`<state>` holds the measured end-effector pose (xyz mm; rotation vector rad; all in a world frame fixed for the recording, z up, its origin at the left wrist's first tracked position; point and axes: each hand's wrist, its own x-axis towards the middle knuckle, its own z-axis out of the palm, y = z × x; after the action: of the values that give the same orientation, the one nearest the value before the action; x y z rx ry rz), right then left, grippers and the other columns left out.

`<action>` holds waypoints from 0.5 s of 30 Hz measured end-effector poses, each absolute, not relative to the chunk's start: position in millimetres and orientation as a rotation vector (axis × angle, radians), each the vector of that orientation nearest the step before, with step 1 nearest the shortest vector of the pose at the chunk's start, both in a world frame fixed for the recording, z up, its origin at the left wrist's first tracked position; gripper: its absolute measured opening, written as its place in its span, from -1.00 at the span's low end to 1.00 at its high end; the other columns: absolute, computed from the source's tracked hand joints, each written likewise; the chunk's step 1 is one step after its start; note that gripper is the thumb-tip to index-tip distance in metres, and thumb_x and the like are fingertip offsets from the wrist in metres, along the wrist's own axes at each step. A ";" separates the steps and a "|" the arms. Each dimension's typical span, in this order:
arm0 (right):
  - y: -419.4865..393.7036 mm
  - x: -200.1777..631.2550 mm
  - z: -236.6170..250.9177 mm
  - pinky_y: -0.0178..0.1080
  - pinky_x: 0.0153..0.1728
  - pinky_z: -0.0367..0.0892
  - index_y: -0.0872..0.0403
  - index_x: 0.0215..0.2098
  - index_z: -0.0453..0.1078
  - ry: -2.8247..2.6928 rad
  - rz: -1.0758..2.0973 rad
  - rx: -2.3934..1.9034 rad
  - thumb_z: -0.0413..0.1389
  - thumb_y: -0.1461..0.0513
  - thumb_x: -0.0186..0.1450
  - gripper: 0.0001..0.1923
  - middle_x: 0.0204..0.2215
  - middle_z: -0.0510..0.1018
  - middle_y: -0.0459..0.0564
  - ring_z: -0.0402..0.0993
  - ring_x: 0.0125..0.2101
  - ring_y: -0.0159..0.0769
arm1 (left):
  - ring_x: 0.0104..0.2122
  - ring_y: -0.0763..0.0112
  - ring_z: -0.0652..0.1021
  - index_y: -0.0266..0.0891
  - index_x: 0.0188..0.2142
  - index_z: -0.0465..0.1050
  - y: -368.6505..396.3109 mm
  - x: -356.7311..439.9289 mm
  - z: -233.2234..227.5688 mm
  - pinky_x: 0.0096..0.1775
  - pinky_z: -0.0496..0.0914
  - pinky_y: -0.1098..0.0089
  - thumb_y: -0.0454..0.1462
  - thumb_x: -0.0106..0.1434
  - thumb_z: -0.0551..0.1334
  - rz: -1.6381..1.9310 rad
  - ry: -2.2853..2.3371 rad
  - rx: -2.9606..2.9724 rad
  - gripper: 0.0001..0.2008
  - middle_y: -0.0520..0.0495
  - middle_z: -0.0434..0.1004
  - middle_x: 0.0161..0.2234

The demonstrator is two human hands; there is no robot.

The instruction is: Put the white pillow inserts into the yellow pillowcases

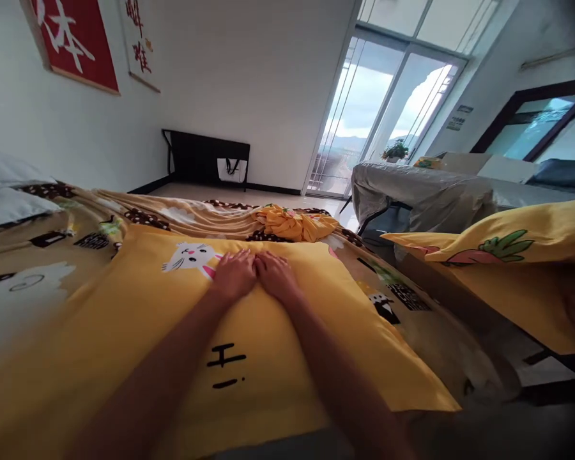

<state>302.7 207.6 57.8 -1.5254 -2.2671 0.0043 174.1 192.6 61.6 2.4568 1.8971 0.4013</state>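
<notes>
Both hands lay flat and open, palms down, side by side on the far part of the yellow pillow [268, 358], gripping nothing. The left hand [234, 276] and the right hand [276, 275] touched at the thumbs, so neither was nearer than the other. The pillow stretched straight out from the person under both forearms, its long axis running left to right, a cat print [191, 257] just left of the left hand. It rested on the patterned blanket [138, 214] covering the bed. Beyond the fingers sat a crumpled yellow cloth [294, 223]; a second pillow [503, 246] lay well apart, off to the right
</notes>
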 end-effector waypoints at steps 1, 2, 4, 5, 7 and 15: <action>207.6 308.8 55.3 -0.15 0.14 0.08 -0.01 -0.01 0.38 -2.274 -0.034 -1.551 -0.24 0.16 0.42 -0.61 0.08 0.44 -0.01 0.27 0.13 -0.29 | 0.27 0.25 0.15 -0.32 0.21 0.20 194.2 169.9 62.6 0.25 0.00 0.06 -0.24 0.34 -0.18 0.385 1.908 2.435 -0.49 -0.20 0.12 0.27; 208.0 315.8 55.7 -0.10 0.17 0.04 0.00 0.03 0.36 -2.279 -0.054 -1.587 -0.22 0.14 0.41 -0.61 0.12 0.40 0.00 0.21 0.17 -0.27 | 0.28 0.25 0.13 -0.31 0.22 0.18 196.3 163.9 64.3 0.25 -0.01 0.06 -0.20 0.35 -0.18 0.365 1.927 2.410 -0.48 -0.19 0.10 0.28; 210.6 332.4 61.5 -0.01 0.20 -0.04 0.00 0.10 0.31 -2.285 -0.044 -1.684 -0.21 0.08 0.40 -0.57 0.20 0.30 0.03 0.11 0.23 -0.22 | 0.28 0.22 0.12 -0.29 0.23 0.15 200.4 146.0 68.1 0.25 -0.02 0.03 -0.13 0.35 -0.17 0.317 1.984 2.345 -0.45 -0.18 0.09 0.29; 212.6 342.1 64.9 0.02 0.21 -0.07 0.00 0.13 0.28 -2.277 -0.018 -1.736 -0.21 0.05 0.40 -0.54 0.23 0.25 0.03 0.07 0.25 -0.20 | 0.28 0.20 0.12 -0.27 0.24 0.15 202.0 133.9 69.5 0.24 -0.03 0.00 -0.10 0.34 -0.17 0.294 2.021 2.307 -0.44 -0.18 0.09 0.29; 216.6 363.7 69.1 0.05 0.22 -0.10 -0.01 0.21 0.20 -2.229 0.060 -1.835 -0.24 0.01 0.40 -0.49 0.27 0.16 0.03 0.00 0.28 -0.19 | 0.28 0.17 0.12 -0.24 0.24 0.14 203.5 105.1 70.3 0.24 -0.05 -0.03 -0.05 0.33 -0.18 0.261 2.102 2.231 -0.42 -0.17 0.09 0.29; 215.5 446.0 36.0 0.07 0.25 -0.13 0.01 0.29 0.08 -1.986 0.224 -1.904 -0.30 -0.06 0.38 -0.38 0.30 0.10 -0.02 -0.05 0.29 -0.16 | 0.27 0.14 0.13 -0.50 0.26 0.05 189.6 0.9 47.8 0.25 0.00 0.18 0.07 0.34 -0.29 0.471 2.112 2.061 -0.24 -0.30 0.05 0.29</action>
<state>446.0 215.5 36.0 -1.9038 -1.9862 0.2236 0.9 189.6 47.8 2.0607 2.1116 0.4712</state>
